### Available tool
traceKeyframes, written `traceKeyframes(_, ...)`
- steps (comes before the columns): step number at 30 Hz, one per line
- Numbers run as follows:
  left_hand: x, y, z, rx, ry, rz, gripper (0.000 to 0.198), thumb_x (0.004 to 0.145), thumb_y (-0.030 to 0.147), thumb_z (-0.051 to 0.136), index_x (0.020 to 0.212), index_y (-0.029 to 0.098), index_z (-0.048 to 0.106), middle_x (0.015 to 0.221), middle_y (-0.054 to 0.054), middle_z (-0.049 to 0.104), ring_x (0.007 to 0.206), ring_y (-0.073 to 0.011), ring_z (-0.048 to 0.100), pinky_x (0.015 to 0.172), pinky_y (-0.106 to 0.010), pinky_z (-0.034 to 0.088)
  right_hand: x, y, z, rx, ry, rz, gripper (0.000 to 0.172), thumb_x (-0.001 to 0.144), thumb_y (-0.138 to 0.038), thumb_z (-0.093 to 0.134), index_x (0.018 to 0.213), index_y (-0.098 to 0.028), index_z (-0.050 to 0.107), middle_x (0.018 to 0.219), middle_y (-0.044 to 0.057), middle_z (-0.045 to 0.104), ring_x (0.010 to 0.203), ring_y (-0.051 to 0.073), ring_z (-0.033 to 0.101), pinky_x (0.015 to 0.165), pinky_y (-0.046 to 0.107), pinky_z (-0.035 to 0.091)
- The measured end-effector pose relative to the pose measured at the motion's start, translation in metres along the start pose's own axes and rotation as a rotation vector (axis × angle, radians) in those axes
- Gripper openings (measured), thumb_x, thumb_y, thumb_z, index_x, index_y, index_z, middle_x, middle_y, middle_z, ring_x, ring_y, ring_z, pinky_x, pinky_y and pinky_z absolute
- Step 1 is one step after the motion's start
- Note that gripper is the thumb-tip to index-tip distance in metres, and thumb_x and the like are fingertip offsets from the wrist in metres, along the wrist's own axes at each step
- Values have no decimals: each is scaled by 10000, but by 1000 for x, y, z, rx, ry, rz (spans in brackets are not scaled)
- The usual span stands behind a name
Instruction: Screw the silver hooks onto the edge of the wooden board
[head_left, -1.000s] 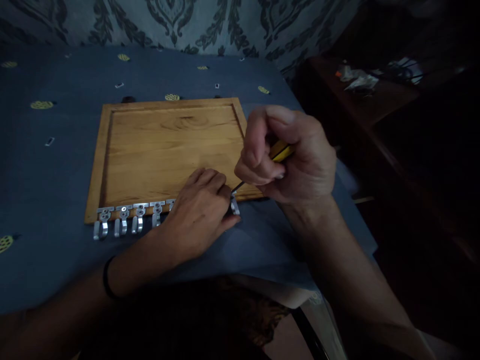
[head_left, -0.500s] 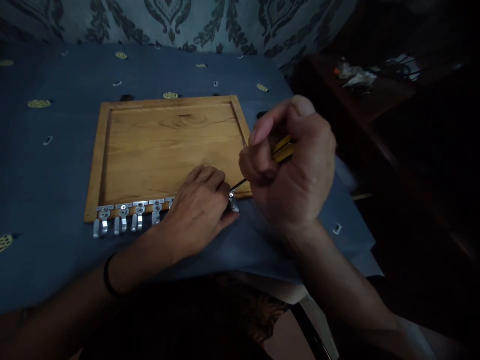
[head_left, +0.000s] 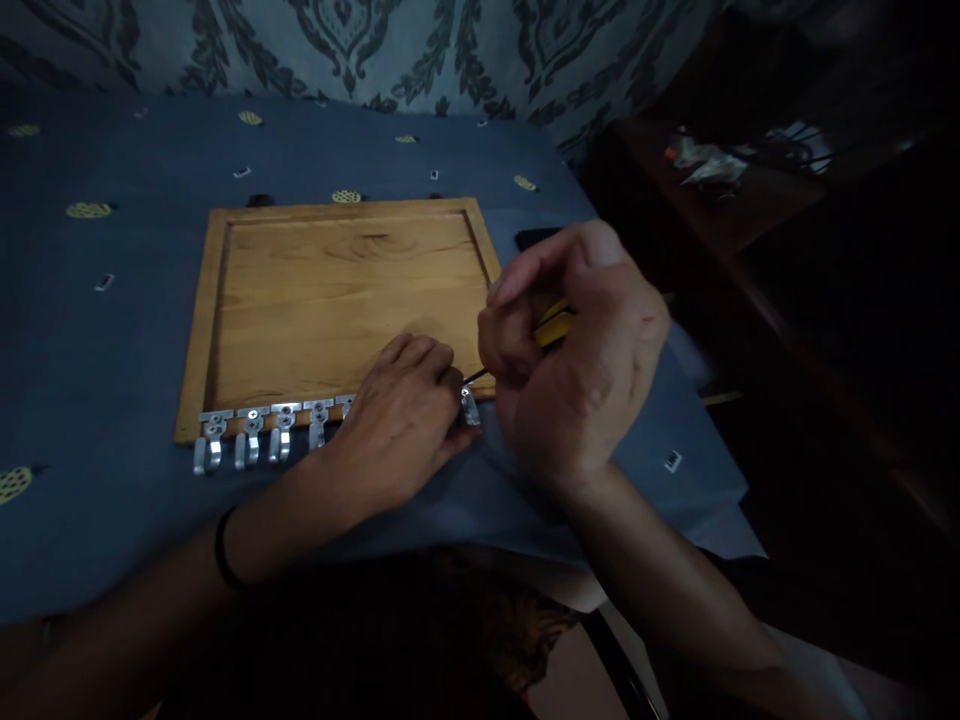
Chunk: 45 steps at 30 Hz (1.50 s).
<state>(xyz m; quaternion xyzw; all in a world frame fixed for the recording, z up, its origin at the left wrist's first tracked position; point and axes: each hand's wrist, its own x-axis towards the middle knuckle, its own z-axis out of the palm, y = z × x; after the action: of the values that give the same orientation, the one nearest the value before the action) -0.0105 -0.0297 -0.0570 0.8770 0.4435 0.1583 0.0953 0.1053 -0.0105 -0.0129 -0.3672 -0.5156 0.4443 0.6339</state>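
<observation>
A framed wooden board (head_left: 337, 290) lies flat, with a row of silver metal hooks (head_left: 283, 432) along its near edge. My left hand (head_left: 409, 420) rests over that edge near its right end, its fingers closed around the screwdriver's tip and beside the last hook (head_left: 469, 405). My right hand (head_left: 581, 350) is closed around the yellow handle of a screwdriver (head_left: 553, 326). The thin dark shaft slants down to the left and reaches my left fingertips by the last hook. Some hooks are hidden under my left hand.
The board lies on a blue patterned tablecloth (head_left: 135, 330). A dark flat object (head_left: 536, 237) sits beyond my right hand. To the right stands a dark wooden surface with a crumpled plastic bag (head_left: 712, 165) on it. A patterned wall (head_left: 345, 50) rises behind.
My right hand has turned slightly and dropped a little with the screwdriver, the handle shifting left. My left hand stays at the last hook. The whole view has shifted slightly.
</observation>
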Motion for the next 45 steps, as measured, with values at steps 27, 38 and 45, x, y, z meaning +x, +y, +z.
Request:
traceKeyframes(27,0,1,-2,57,28,24,228,884,328,737,918,107,696,946,-106,646,977,-287,579,903,-431,493,-3,-21,-11,-20,95,-69,314,957,-300,509,650,-253,558,429,-67,305,351,107,248,403,302,183)
traceKeyframes(38,1,2,-4,65,10,13,230,896,336,728,912,108,702,951,-110,652,992,-293,584,912,-434,491,-2,-10,-8,27,84,-1,276,911,-279,477,645,-255,546,413,-72,241,364,114,228,406,292,204)
traceKeyframes(45,0,3,-4,59,1,10,238,883,330,746,932,101,708,967,-113,656,1016,-300,585,941,-445,489,-2,-12,-11,19,95,7,299,919,-265,458,638,-257,560,415,-66,288,363,113,233,403,292,209)
